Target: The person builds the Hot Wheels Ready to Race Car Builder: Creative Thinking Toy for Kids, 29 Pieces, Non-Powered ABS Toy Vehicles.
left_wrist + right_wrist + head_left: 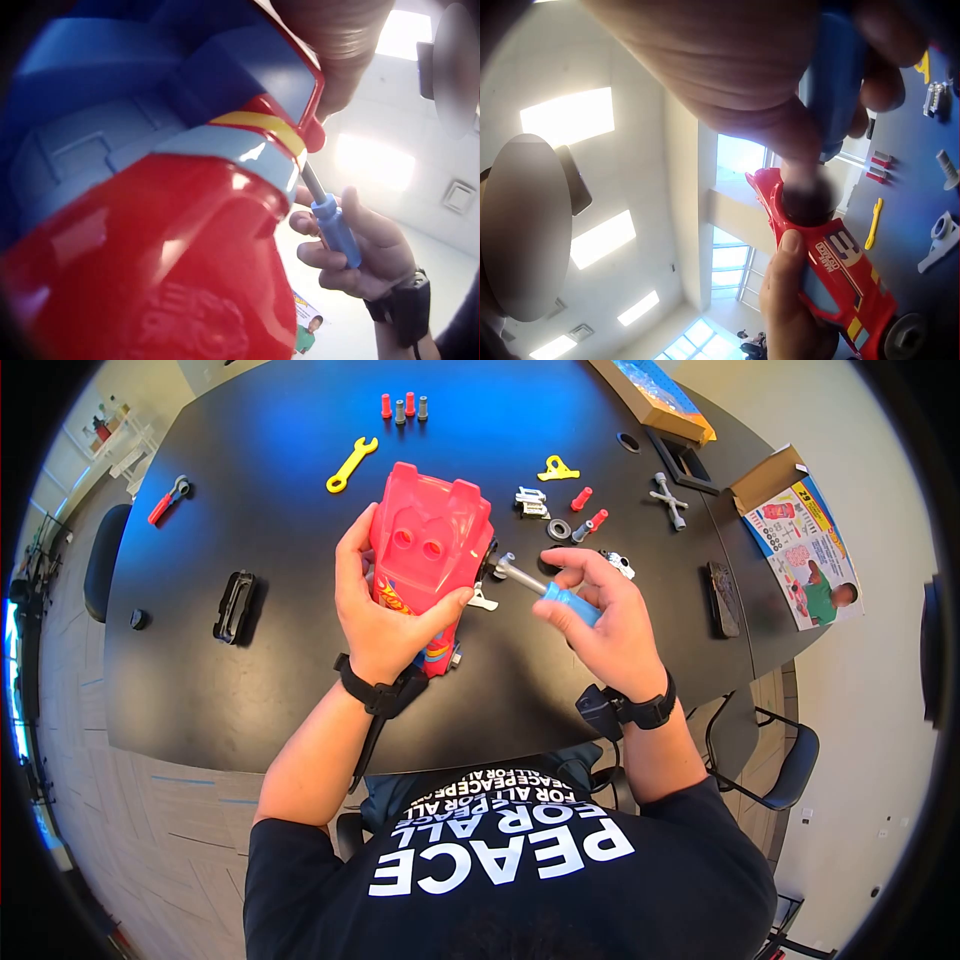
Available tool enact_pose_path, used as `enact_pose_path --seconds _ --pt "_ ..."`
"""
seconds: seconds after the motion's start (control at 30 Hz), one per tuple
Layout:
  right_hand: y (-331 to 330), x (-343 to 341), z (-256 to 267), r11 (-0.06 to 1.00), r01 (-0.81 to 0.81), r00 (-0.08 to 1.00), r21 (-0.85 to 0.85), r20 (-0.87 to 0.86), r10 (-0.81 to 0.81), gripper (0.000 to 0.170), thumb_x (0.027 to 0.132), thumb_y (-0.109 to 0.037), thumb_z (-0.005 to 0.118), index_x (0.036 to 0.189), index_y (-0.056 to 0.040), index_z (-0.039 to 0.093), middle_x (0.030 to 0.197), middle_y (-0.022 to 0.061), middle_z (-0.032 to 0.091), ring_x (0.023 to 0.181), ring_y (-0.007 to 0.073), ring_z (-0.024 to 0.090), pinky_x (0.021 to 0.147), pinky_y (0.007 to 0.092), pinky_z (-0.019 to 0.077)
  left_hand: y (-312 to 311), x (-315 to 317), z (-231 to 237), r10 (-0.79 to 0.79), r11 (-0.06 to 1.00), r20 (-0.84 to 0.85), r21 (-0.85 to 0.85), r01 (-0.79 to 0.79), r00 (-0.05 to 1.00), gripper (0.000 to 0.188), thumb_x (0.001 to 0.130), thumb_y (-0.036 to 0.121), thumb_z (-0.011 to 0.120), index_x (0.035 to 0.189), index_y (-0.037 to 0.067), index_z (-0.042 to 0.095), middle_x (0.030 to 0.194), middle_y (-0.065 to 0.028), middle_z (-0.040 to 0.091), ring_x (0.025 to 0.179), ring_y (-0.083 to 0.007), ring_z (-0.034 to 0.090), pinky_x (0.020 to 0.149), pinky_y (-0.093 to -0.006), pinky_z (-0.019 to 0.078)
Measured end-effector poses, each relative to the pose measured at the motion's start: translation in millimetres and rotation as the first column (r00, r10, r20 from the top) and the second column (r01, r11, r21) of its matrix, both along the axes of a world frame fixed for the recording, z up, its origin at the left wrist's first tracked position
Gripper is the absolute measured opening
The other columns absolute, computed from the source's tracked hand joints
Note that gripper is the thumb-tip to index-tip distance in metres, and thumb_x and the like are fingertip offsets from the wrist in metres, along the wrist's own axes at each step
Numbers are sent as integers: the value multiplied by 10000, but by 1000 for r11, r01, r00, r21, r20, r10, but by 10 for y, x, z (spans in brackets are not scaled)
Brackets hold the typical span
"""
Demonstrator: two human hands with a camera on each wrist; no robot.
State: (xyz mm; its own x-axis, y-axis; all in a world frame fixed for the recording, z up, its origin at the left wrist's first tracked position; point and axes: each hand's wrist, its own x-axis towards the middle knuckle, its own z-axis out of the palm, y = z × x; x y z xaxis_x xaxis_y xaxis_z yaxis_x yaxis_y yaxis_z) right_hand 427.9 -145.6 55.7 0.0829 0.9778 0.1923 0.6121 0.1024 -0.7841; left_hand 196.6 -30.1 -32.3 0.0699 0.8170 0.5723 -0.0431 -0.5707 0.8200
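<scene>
Both hands grip: left (377,625) a red car (430,525), right (618,618) a blue screwdriver (573,604) beside it

Brightly lit room; ceiling light panels (568,118) glare white in both wrist views, alongside bright windows (726,241); blue sheen washes the black table's (290,420) far end; the head view bows, fisheye-style, into black corners; close to the right-wrist lens, the blue screwdriver handle (831,90) is soft, and a dark round part, probably a wheel (810,208), blurs.
</scene>
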Motion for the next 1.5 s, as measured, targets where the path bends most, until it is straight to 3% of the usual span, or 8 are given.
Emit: enact_pose_path --seconds 0.07,0.27,0.37,0.57,0.77,1.07,1.33,1.5 --pt "31 30 8 978 -21 956 -208 -289 -41 367 1066 -141 722 1386 24 653 966 49 749 860 77 695 693 286 525 6 0 -2 10 1000 -7 17 -10 1000 1141 654 221 1070 1575 -11 437 1415 -145 588 1257 -226 641 1038 -385 578" --pt "-3 -3 4 1000 -19 1000 -15 22 20 334 1069 -119 711 1369 22 669 932 48 748 866 88 698 746 277 537 -5 13 5 6 1000 -3 16 -6 1000 1141 652 223 1069 1574 -10 438 1419 -149 591 1256 -228 647 1036 -387 582" --pt "26 6 -32 986 -21 961 -165 -275 -26 336 1059 -129 733 1362 7 679 904 32 729 839 84 669 735 281 529 -4 10 3 1 1000 6 14 -2 1000 1135 652 223 1068 1571 -10 444 1416 -148 595 1256 -228 647 1036 -386 581" --pt "1 -29 0 999 -47 999 15 14 46 331 1058 -151 744 1345 5 690 858 8 718 781 74 628 693 275 500 -13 -7 14 -10 1000 -24 11 10 1000 1117 684 191 1058 1587 0 429 1443 -135 592 1305 -224 635 1128 -391 531" --pt "30 -1 35 966 -25 958 -256 -282 -50 384 1000 -143 817 1339 -13 692 901 15 706 792 73 629 694 267 498 2 4 -4 6 1000 -4 17 -6 1000 1128 649 238 1069 1564 -2 455 1413 -143 602 1253 -223 650 1031 -383 584" --pt "24 59 -103 992 -118 987 -37 -115 114 358 1017 -149 796 1330 -23 675 923 -2 689 771 64 590 698 244 478 -1 -19 19 15 999 -42 34 -14 999 1142 649 223 1068 1574 -4 439 1409 -145 607 1275 -231 651 1040 -386 584" --pt "-37 -120 -517 979 -91 856 -182 -516 -16 222 1057 -215 766 1094 -98 581 867 -76 574 651 3 469 556 230 381 38 -87 1 -373 830 486 -207 518 791 861 1023 606 647 1579 -9 415 1403 -227 627 1275 -340 684 1007 -518 633" --pt "-73 -347 -689 843 -330 483 -424 -843 -235 405 1073 -404 750 1213 -76 559 854 -13 599 494 55 459 415 237 332 0 -126 -139 -516 640 654 -134 756 553 1064 1012 845 443 1695 42 301 1490 -287 568 1352 -453 630 1021 -591 617"
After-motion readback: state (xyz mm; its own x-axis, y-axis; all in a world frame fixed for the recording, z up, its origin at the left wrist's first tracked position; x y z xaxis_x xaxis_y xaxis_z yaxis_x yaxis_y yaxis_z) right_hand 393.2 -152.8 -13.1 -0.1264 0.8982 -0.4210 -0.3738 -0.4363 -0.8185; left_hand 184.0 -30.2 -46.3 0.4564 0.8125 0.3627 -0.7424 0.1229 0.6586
